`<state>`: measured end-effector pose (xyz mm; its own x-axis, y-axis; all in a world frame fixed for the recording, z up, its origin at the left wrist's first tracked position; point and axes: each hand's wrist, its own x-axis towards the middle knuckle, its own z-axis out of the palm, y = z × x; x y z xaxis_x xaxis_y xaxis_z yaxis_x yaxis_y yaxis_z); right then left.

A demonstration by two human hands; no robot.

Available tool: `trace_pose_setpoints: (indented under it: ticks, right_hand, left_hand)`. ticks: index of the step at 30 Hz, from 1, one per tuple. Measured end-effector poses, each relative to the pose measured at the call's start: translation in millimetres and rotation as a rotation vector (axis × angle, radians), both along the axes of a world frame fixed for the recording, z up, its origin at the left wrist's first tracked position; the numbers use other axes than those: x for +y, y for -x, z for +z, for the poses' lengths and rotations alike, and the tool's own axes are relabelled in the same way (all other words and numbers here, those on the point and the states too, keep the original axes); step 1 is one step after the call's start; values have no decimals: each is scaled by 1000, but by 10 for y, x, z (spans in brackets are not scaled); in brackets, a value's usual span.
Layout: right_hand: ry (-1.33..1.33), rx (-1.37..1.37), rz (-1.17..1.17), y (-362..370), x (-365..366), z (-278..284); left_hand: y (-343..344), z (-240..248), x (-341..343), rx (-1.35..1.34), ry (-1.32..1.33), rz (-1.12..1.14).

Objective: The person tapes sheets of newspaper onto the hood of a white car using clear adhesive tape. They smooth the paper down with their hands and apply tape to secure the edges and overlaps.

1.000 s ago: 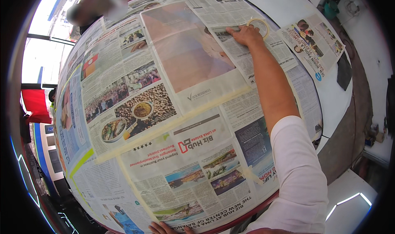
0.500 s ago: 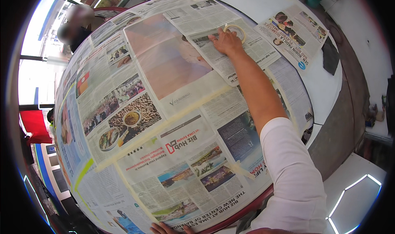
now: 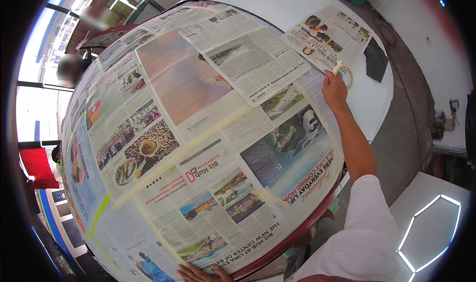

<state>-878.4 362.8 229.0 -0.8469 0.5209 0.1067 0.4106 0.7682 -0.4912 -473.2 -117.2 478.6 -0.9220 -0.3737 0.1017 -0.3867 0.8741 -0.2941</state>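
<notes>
Tape roll (image 3: pixel 345 75) now sits in your right hand (image 3: pixel 334 90) at the papered panel's right edge, carried there from the middle sheets, so that edge is being worked. Your left hand (image 3: pixel 198 272) lies flat, fingers spread, on the newspaper (image 3: pixel 208 133) at the near edge. A dark rag (image 3: pixel 375 60) lies beyond.

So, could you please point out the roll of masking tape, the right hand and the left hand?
Roll of masking tape (image 3: pixel 347 74), head view, on its outer ring.
Right hand (image 3: pixel 334 89), head view, back of hand.
Left hand (image 3: pixel 198 273), head view, on the fingers.
</notes>
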Motion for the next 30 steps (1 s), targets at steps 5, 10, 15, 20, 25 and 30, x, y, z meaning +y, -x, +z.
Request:
trace_pose_setpoints:
  ticks: [5, 10, 15, 20, 25, 30]
  right_hand:
    - [-283, -240, -15, -26, 466, -211]
    - [-197, -303, 82, 18, 605, -310]
    - [-114, -167, 96, -15, 812, -237]
    - [-119, 66, 11, 12, 1279, 192]
    - [-16, 246, 41, -133, 1539, 1163]
    - [38, 174, 278, -694, 1663, 1831]
  left_hand:
    - [14, 0, -38, -27, -2, 29]
    - [27, 25, -3, -39, 2, 35]
    - [9, 27, -13, -50, -15, 75]
    - [40, 34, 4, -62, 32, 56]
    - [-38, -29, -16, -57, 165, 51]
    - [6, -28, 18, -21, 141, 31]
